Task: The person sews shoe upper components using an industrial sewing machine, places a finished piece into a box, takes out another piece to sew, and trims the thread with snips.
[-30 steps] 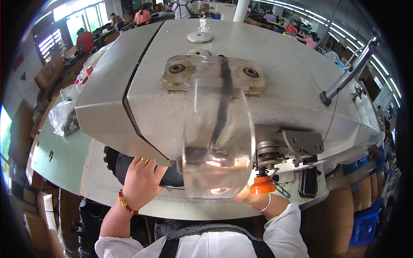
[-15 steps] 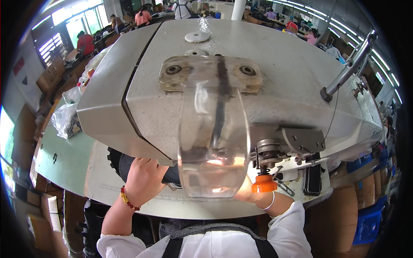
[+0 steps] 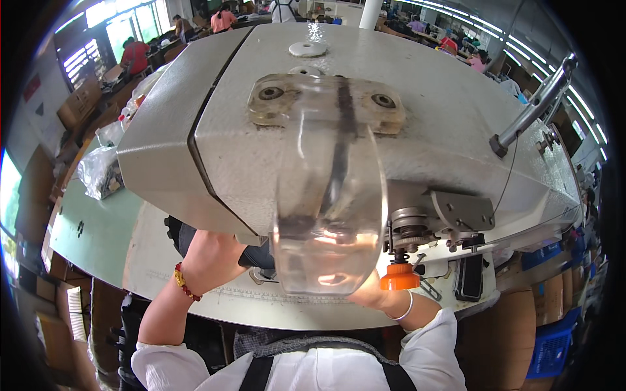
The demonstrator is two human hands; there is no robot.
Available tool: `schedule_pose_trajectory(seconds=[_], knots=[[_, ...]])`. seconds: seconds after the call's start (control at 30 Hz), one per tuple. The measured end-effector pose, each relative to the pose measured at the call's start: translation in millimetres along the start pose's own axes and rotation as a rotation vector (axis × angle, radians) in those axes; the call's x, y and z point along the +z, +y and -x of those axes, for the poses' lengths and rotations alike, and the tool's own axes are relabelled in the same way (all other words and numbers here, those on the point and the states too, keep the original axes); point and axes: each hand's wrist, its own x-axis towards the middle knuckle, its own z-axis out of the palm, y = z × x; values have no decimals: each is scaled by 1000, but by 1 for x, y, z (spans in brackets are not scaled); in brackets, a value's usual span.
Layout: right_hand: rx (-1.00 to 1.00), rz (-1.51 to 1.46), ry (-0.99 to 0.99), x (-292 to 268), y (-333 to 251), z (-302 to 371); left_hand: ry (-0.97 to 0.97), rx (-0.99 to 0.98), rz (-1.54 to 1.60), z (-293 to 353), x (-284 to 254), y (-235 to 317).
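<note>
Lower left of the frame's centre, dark cloth (image 3: 259, 256) lies on the pale table (image 3: 274, 310) beneath the sewing machine (image 3: 215, 163). The left hand (image 3: 214, 262) rests against the cloth; its fingers are mostly hidden, so their grip cannot be told. The right hand (image 3: 373, 292), lower centre, is partly behind the clear guard (image 3: 329, 260); its fingers' state cannot be told either.

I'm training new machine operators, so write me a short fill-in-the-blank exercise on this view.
1. The cloth at the left hand is ____ (pale/dark).
2. The red-and-yellow bracelet circles the ____ arm.
3. The knob on the machine is coloured ____.

Missing words: dark; left; orange.
</note>
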Motion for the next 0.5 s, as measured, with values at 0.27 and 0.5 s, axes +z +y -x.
schedule_pose_trajectory(seconds=[0.27,0.5], knots=[[49,-193,42,0,-20,-10,27,58,12,-3,2,-9],[204,-348,0,-6,-29,-9,-62,16,82,-4,3,-13]])
